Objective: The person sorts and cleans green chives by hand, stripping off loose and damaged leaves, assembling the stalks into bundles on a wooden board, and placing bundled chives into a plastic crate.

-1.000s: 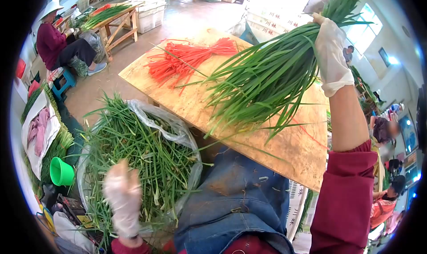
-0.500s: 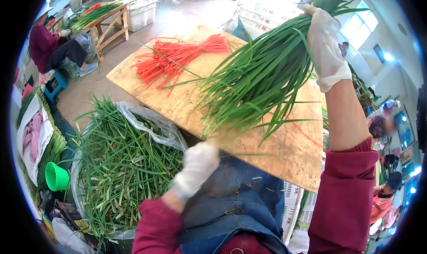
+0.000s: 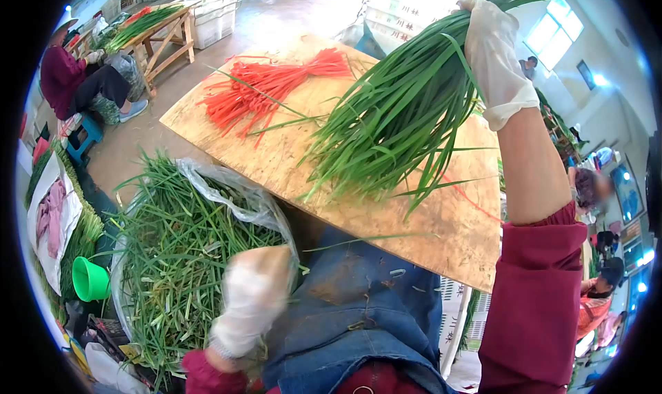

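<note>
Stacked white crates [image 3: 387, 23] beyond the surface [image 3: 448, 228] bear dark characters that appear to read 川妹, repeated one above another. A white crate [image 3: 452, 310] beneath the surface's near edge shows seemingly the same pair, its second character less distinct.

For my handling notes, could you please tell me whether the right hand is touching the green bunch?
Touching: the head view shows the right hand closed around the green bunch, which sticks out on both sides.

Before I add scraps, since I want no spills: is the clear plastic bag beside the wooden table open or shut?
Open. The clear plastic bag gapes wide, with loose green leaves showing inside.
</note>
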Tool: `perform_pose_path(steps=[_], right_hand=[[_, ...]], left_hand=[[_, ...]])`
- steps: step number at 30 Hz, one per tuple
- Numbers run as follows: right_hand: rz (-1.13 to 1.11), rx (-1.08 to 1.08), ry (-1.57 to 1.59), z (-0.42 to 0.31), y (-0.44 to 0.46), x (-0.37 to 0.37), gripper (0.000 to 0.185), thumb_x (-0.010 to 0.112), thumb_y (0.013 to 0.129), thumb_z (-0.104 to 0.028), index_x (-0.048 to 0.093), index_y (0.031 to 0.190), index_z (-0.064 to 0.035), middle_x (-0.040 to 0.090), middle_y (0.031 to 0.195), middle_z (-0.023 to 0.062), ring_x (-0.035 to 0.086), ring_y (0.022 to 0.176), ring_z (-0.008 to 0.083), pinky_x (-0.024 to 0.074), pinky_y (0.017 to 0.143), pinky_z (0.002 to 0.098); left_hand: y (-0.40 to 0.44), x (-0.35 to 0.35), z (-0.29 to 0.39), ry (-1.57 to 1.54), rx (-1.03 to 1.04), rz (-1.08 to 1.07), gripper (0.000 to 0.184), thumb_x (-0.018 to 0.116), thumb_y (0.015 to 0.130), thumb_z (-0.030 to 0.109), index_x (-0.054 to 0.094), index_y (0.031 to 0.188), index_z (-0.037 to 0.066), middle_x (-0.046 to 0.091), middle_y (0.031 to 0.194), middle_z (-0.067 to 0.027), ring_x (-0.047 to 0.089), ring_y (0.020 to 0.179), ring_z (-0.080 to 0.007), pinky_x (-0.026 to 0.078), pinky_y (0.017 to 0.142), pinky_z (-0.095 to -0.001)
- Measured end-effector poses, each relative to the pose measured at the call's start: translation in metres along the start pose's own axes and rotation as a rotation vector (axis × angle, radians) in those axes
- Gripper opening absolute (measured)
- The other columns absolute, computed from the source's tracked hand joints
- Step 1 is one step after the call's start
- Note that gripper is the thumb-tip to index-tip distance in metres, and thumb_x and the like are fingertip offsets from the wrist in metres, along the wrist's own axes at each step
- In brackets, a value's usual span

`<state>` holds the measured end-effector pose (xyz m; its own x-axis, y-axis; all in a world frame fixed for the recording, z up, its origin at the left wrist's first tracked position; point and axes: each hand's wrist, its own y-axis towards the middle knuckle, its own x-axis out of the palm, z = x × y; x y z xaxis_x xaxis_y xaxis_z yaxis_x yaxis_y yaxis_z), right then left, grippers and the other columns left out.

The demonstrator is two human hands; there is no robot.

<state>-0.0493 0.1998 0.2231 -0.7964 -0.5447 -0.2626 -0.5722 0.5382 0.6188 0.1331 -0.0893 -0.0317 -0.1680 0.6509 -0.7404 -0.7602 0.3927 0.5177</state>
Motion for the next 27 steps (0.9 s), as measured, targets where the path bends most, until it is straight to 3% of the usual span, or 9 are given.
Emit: perform_pose_path(steps=[4, 7, 11, 12, 15, 16, 19, 22, 27], right_hand=[[0.034, 0.029, -0.086, -0.005, -0.008, 0.000, 0.021, 0.063, 0.078, -0.015, 0.060, 0.084, 0.0050, 0.061, 0.073, 0.0076, 0.056, 0.064, 0.0163, 0.0448, 0.064, 0.0297], [0.120, 0.127, 0.321, -0.006, -0.010, 0.003, 0.013, 0.060, 0.073, -0.007, 0.056, 0.078, 0.0044, 0.057, 0.067, 0.0113, 0.054, 0.053, 0.0220, 0.0433, 0.047, 0.0334], [0.127, 0.120, 0.378, -0.006, -0.012, 0.003, 0.011, 0.060, 0.073, -0.009, 0.057, 0.073, 0.0021, 0.057, 0.066, 0.0107, 0.052, 0.053, 0.0202, 0.0413, 0.048, 0.0337], [0.108, 0.046, 0.121, -0.010, -0.016, -0.003, 0.013, 0.061, 0.073, -0.012, 0.058, 0.072, 0.0010, 0.057, 0.066, 0.0102, 0.052, 0.055, 0.0193, 0.0414, 0.051, 0.0341], [0.019, 0.029, 0.122, -0.009, -0.021, -0.006, 0.016, 0.060, 0.074, -0.015, 0.058, 0.072, 0.0009, 0.057, 0.066, 0.0095, 0.052, 0.056, 0.0189, 0.0411, 0.053, 0.0342], [0.036, 0.050, 0.172, -0.007, -0.020, -0.005, 0.016, 0.060, 0.074, -0.014, 0.058, 0.072, 0.0012, 0.057, 0.066, 0.0092, 0.052, 0.056, 0.0188, 0.0409, 0.052, 0.0341], [0.043, 0.063, 0.272, -0.003, -0.018, -0.003, 0.016, 0.059, 0.075, -0.014, 0.058, 0.072, 0.0017, 0.056, 0.065, 0.0084, 0.052, 0.056, 0.0188, 0.0404, 0.052, 0.0341], [0.004, 0.016, 0.195, -0.003, -0.023, -0.009, 0.017, 0.058, 0.076, -0.015, 0.059, 0.072, 0.0018, 0.056, 0.065, 0.0084, 0.052, 0.058, 0.0191, 0.0408, 0.054, 0.0343], [-0.019, -0.024, -0.148, -0.003, -0.011, -0.009, 0.019, 0.057, 0.077, -0.017, 0.060, 0.074, 0.0022, 0.057, 0.067, 0.0096, 0.054, 0.063, 0.0202, 0.0421, 0.057, 0.0347]], left_hand=[[0.069, 0.069, 0.045, -0.224, 0.208, -0.036, 0.040, 0.064, 0.073, 0.009, 0.056, 0.111, 0.003, 0.058, 0.081, -0.0099, 0.058, 0.069, -0.0253, 0.048, 0.061, -0.0345], [0.101, 0.108, 0.052, -0.017, 0.198, 0.019, 0.041, 0.061, 0.074, 0.009, 0.053, 0.114, 0.003, 0.057, 0.074, -0.0103, 0.057, 0.060, -0.0255, 0.046, 0.053, -0.0352], [0.114, 0.131, 0.045, 0.002, 0.141, 0.118, 0.043, 0.059, 0.075, 0.010, 0.051, 0.117, 0.004, 0.056, 0.067, -0.0103, 0.056, 0.053, -0.0266, 0.045, 0.047, -0.0370], [0.114, 0.135, 0.047, -0.044, 0.069, 0.091, 0.042, 0.060, 0.075, 0.013, 0.052, 0.116, 0.006, 0.055, 0.065, -0.0104, 0.057, 0.053, -0.0267, 0.046, 0.047, -0.0378], [0.117, 0.140, 0.044, -0.030, 0.041, -0.002, 0.040, 0.060, 0.076, 0.014, 0.052, 0.116, 0.009, 0.054, 0.062, -0.0107, 0.057, 0.051, -0.0272, 0.045, 0.046, -0.0385], [0.118, 0.143, 0.041, 0.026, 0.111, 0.043, 0.041, 0.053, 0.074, 0.011, 0.051, 0.114, 0.004, 0.056, 0.065, -0.0083, 0.057, 0.048, -0.0215, 0.044, 0.043, -0.0352], [0.119, 0.150, 0.040, -0.112, 0.124, 0.236, 0.047, 0.060, 0.077, 0.016, 0.051, 0.122, 0.011, 0.055, 0.060, -0.0103, 0.055, 0.048, -0.0282, 0.044, 0.044, -0.0399], [0.120, 0.151, 0.034, -0.047, 0.070, 0.064, 0.045, 0.059, 0.076, 0.015, 0.053, 0.121, 0.012, 0.055, 0.061, -0.0097, 0.055, 0.048, -0.0286, 0.044, 0.044, -0.0406], [0.127, 0.146, 0.039, -0.063, 0.092, -0.001, 0.042, 0.054, 0.077, 0.012, 0.054, 0.119, 0.012, 0.055, 0.059, -0.0103, 0.055, 0.046, -0.0282, 0.044, 0.043, -0.0405]])
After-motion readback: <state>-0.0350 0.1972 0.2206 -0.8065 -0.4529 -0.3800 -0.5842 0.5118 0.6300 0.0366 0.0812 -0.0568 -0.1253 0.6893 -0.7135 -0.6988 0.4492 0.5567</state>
